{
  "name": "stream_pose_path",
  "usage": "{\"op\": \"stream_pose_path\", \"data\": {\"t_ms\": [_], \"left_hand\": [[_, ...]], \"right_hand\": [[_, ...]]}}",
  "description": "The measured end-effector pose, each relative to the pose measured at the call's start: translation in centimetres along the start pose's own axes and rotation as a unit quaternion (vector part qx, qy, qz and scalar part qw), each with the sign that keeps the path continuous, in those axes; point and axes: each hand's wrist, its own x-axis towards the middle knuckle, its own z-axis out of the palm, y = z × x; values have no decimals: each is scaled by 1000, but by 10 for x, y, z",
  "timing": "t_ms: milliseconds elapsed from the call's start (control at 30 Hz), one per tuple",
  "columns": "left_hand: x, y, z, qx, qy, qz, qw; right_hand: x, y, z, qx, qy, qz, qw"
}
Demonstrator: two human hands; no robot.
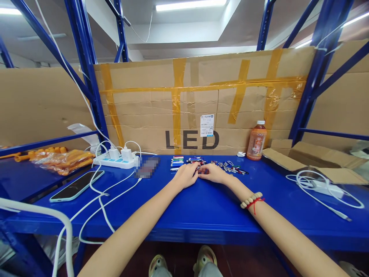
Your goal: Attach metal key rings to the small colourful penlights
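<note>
Both my hands rest together on the blue shelf top, near its back. My left hand is curled, fingers closed round a small item. My right hand meets it fingertip to fingertip, pinching the same small piece, which looks like a little keychain flashlight. Just behind my hands lies a row of small coloured flashlights. To their right is a heap of metal key rings and clips. A bead bracelet with red thread is on my right wrist.
An orange drink bottle stands at the back right, next to an open cardboard box. White charger and cable lie right. Left are a power strip with trailing cords, a phone and bagged orange parts. A taped cardboard wall closes the back.
</note>
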Motion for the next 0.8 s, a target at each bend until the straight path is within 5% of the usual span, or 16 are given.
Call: {"op": "stream_pose_path", "data": {"t_ms": [800], "left_hand": [[-3,2,-2,-1,-2,2,1000]], "right_hand": [[-2,-5,-2,-12,-12,-4,1000]]}}
